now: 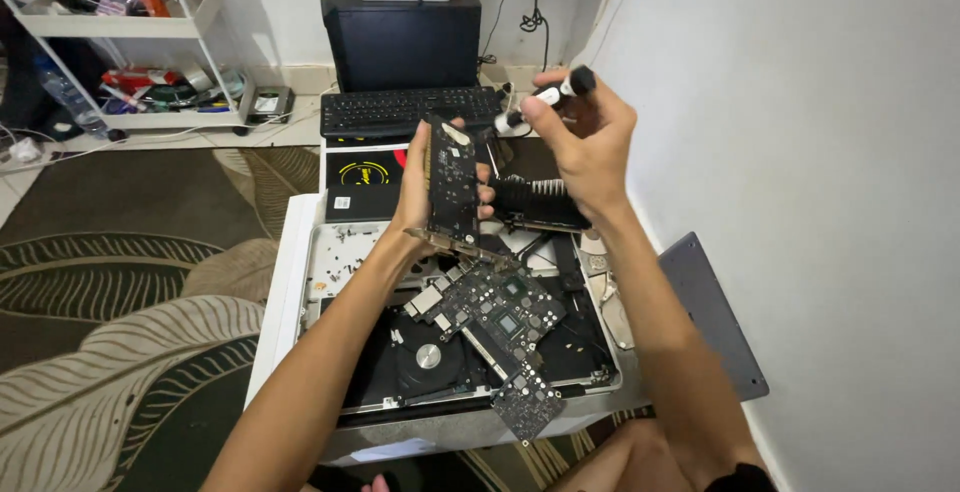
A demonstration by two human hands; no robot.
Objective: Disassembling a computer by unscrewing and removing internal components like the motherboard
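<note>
Low white table (272, 302) on patterned rug (120, 282); opened laptop chassis (340, 252) on table.

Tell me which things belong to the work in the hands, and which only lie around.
In use: circuit card in the left hand; screwdriver in the right hand; opened laptop below.

Lying around: keyboard, computer tower, shelf, water bottle.

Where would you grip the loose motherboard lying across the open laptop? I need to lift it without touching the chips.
Probably by its two long bare edges near the middle, coming from above. The motherboard lies flat and diagonal on the laptop, chips facing up, its lower corner overhanging the front edge, so that end is free to pinch. The left hand already holds a smaller board edgewise.
</note>
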